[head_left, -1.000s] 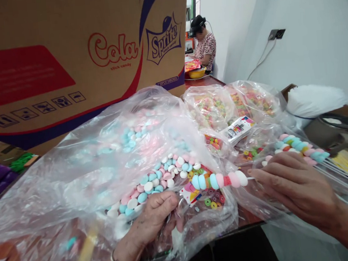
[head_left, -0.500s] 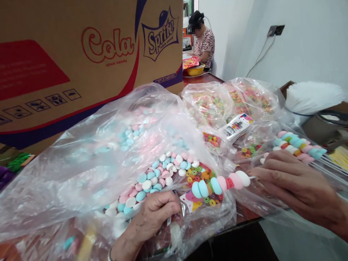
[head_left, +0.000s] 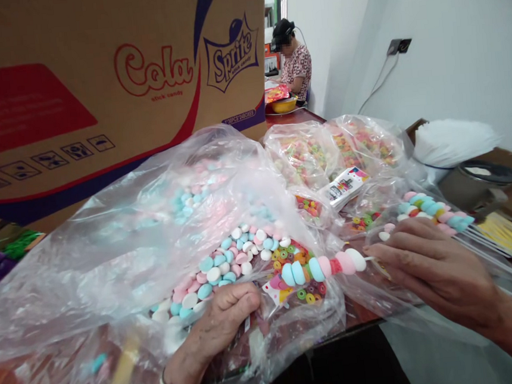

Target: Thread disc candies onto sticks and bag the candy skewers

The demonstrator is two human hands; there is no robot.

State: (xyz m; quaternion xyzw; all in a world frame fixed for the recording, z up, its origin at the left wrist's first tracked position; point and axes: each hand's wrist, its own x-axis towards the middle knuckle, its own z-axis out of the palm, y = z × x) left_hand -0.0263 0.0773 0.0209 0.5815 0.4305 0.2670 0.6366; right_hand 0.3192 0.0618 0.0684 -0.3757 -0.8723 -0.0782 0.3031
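My right hand (head_left: 433, 266) pinches the bare stick end of a marshmallow skewer (head_left: 323, 268), threaded with blue, pink and white marshmallows and coloured candy rings. The skewer lies nearly level and points left. My left hand (head_left: 231, 314), with a bracelet at the wrist, is closed on a small printed wrapper (head_left: 276, 292) with a white, yellow and pink pattern. The skewer's far end meets the wrapper's edge; whether it is inside, I cannot tell. Behind my left hand, loose marshmallows (head_left: 213, 273) spill from a large clear plastic bag (head_left: 122, 251). Candy rings (head_left: 310, 295) lie under the skewer.
A large cardboard box (head_left: 109, 103) stands at the back left. Finished skewers (head_left: 434, 209) and yellow-white sticks (head_left: 506, 233) lie at right, near a grey mug (head_left: 471, 188). Bags of candy rings (head_left: 303, 146) and a wrapper stack (head_left: 345, 187) sit behind. A person (head_left: 296, 63) sits farther back.
The skewer's left end and the printed wrapper have come closer together and now overlap. The whole view has shifted slightly; both hands keep their grip.
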